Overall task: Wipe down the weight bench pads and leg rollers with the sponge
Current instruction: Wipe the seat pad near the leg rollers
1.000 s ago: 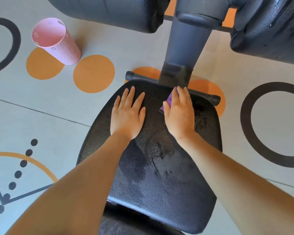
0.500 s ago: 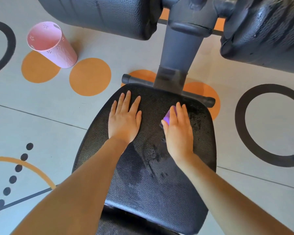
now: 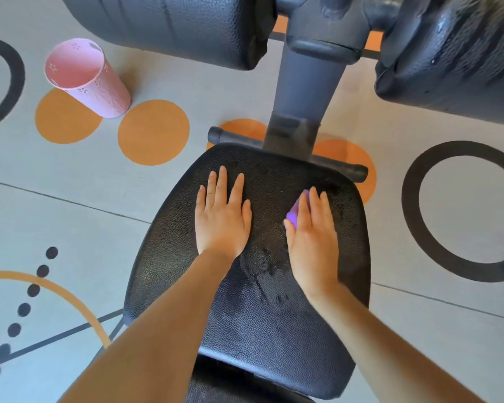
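Observation:
The black seat pad (image 3: 259, 330) of the weight bench fills the lower middle, with wet streaks near its centre. My left hand (image 3: 221, 219) lies flat on the pad's far left part, fingers straight. My right hand (image 3: 312, 242) presses a purple sponge (image 3: 296, 212) onto the pad's far right part with straight fingers. Only the sponge's left edge shows from under the fingers. Two black leg rollers hang above the pad's far end, the left roller (image 3: 172, 24) and the right roller (image 3: 454, 59), which looks wet.
A grey post (image 3: 306, 91) rises between the rollers from a black crossbar (image 3: 224, 135) just beyond the pad. A pink perforated cup (image 3: 85, 77) stands on the patterned floor at the upper left. A second pad edge shows at the bottom.
My right hand has slid the sponge from the pad's far edge back toward me. My left hand stays flat in the same place.

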`<state>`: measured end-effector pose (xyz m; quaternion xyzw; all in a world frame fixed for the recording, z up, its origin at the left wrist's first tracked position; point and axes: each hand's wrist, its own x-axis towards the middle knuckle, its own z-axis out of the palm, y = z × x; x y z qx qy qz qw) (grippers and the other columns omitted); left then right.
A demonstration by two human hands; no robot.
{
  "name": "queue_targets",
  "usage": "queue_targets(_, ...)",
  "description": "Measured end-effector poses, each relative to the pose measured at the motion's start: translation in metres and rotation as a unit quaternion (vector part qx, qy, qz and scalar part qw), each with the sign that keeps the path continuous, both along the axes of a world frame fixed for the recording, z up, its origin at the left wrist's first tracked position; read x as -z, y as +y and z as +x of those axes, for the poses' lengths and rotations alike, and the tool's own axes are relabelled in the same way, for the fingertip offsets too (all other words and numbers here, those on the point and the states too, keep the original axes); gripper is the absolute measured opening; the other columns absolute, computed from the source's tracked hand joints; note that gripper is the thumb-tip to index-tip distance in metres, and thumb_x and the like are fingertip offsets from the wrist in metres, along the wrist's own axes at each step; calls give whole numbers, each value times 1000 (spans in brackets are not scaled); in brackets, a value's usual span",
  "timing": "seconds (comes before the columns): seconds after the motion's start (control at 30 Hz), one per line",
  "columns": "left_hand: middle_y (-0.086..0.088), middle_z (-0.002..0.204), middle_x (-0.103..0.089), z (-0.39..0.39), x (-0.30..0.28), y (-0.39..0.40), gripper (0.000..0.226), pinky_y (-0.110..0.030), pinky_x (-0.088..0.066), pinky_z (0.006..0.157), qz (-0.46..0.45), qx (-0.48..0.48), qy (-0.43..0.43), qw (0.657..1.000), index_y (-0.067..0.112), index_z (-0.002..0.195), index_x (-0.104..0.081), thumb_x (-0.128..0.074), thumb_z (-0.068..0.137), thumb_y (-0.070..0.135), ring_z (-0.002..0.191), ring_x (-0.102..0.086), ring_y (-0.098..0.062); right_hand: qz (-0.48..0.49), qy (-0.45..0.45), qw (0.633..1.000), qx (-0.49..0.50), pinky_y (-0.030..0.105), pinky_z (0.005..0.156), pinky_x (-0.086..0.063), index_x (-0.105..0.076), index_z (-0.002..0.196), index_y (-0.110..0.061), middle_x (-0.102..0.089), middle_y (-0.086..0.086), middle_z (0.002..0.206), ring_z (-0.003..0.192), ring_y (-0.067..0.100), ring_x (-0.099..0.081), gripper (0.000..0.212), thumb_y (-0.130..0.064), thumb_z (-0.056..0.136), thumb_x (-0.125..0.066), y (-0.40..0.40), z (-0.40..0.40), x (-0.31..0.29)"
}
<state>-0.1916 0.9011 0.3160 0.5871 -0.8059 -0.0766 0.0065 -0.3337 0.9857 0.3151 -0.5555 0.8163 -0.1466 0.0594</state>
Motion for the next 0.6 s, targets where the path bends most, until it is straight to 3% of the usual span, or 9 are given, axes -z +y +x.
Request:
queue_targets(0.17, -11, 157, -24, 0, 1, 0, 57, -43, -15, 117, -1, 0, 5, 1000, 23, 147, -34, -21, 95, 42, 146, -17, -27, 10, 8, 1000, -7, 45, 113, -34, -47, 136, 6, -43, 22, 145, 138, 38, -35, 57, -26, 91, -60, 14, 3, -2)
queue_targets(0.47, -10, 158, -21, 0, 1, 0, 56, -42, -12, 117, -3, 0, 3, 1000, 24, 148, -31, -21, 97, 42, 146, -15, -27, 1, 23, 1000, 14, 42, 114, -25, -51, 126, 12, -48, 29, 136, 133, 44, -39, 49, -19, 91, -63, -75, -52, 9)
queue_targets(0.6, -9, 158, -21, 1, 1, 0, 56, -42, -12, 117, -4, 0, 2, 1000, 24, 148, -31, -20, 96, 42, 147, -14, -27, 0, 42, 999, 1, 40, 113, -28, -52, 126, 11, -51, 27, 134, 132, 42, -42, 49, -20, 90, -63, -71, -56, 12)
